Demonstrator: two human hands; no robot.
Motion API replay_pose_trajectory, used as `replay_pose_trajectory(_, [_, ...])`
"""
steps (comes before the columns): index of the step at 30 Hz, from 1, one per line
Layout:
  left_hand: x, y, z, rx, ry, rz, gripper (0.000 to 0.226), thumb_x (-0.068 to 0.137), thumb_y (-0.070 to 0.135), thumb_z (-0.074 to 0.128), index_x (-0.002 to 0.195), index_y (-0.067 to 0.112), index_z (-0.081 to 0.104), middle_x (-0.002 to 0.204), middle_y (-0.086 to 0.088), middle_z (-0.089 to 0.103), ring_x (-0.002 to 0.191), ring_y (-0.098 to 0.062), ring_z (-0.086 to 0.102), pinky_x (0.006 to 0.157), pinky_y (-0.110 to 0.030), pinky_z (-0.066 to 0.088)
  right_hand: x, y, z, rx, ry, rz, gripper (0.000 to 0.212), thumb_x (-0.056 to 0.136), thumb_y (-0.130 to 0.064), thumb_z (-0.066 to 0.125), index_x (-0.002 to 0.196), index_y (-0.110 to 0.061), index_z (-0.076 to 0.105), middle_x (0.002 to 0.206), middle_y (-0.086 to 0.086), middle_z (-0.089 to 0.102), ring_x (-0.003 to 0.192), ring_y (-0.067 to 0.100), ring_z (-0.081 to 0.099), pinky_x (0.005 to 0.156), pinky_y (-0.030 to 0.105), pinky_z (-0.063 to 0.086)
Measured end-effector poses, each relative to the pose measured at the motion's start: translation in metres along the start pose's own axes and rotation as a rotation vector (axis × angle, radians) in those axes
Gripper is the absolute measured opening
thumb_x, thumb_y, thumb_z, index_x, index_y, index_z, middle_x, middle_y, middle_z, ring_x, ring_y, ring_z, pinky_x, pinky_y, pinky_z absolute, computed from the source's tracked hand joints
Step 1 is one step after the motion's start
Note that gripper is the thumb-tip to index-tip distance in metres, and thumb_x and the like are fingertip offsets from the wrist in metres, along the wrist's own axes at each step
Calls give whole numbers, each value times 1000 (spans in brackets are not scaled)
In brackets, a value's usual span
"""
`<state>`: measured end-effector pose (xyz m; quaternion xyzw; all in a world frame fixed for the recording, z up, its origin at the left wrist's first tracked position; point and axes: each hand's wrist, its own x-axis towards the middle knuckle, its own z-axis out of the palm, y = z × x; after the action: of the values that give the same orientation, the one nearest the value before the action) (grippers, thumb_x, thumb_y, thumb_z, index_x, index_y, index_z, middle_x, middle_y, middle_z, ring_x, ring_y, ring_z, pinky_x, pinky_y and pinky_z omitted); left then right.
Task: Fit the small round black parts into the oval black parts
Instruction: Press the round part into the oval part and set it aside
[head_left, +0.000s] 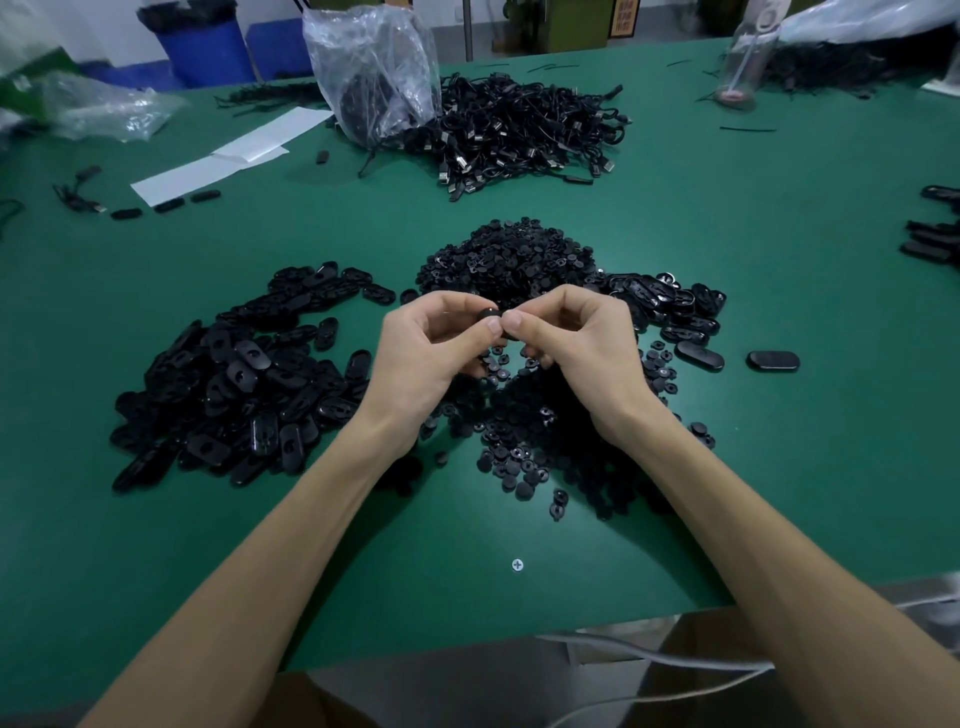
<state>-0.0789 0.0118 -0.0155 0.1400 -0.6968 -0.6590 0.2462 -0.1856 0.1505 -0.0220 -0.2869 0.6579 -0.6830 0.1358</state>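
Note:
Both hands meet above the middle of the green table (675, 218). My left hand (431, 353) and my right hand (576, 343) pinch one black oval part (489, 315) between thumbs and fingertips; most of it is hidden by the fingers. A small round part in it cannot be made out. A heap of oval black parts (244, 379) lies to the left. Small round black parts (509, 260) are piled behind the hands, and more round parts (524, 457) are scattered under my wrists. Further oval parts (670, 306) lie to the right.
A tangle of black cables (524, 130) and a clear plastic bag (374, 73) lie at the back. White paper (228, 156) is at the back left. Two single oval pieces (772, 360) lie right. A screw head (517, 565) shows near the front edge.

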Motion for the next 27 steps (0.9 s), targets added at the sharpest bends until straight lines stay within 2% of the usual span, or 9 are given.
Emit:
replay_pose_trajectory(3, [0,-2,0,-12,20,4,16,94,7,75,109,4,70,93,-5,78,87,-17,76,62,-23,56,0,-1,1,4,-14,-20,11,88,-16,81,88,-7,75,81,17,74,67,16,61,61,32,52])
replay_pose_trajectory(9, [2,-3,-2,-51,38,-17,19,95,1,72,113,-3,66,94,-13,77,86,-18,74,67,-28,60,0,1,4,-24,-34,-17,8,89,-6,78,97,-7,75,88,12,78,77,18,71,64,29,59])
replay_pose_trajectory(12, [3,-2,-5,39,-19,33,18,95,2,73,112,1,69,98,-19,76,86,-27,76,71,-33,63,1,3,3,-58,-17,-16,8,87,-6,79,92,-11,76,78,2,76,71,11,69,64,28,57])
replay_pose_trajectory(14, [3,-2,-6,103,-57,68,15,94,2,73,109,3,73,98,-16,78,87,-31,77,72,-37,65,0,4,2,-75,-28,-17,9,86,-8,80,91,-14,77,75,-3,75,69,9,68,65,28,58])
replay_pose_trajectory(18, [5,-4,-8,271,-45,119,12,93,5,75,103,9,76,90,-7,79,81,-26,77,75,-44,65,-1,4,3,-129,-28,-20,8,85,-9,80,90,-15,77,75,-3,75,68,10,69,67,33,61])
replay_pose_trajectory(22, [4,-10,-4,435,4,155,15,88,12,74,101,18,77,85,2,78,76,-16,75,75,-38,64,-2,2,4,-158,-25,-7,8,82,-10,81,85,-15,76,74,1,75,65,13,69,62,32,60])
replay_pose_trajectory(27, [2,-11,-1,515,-1,178,17,89,14,69,102,20,76,79,4,75,68,-9,69,66,-26,59,-4,-1,6,-203,-43,7,7,81,-10,81,83,-14,75,68,0,73,58,15,68,58,34,59])
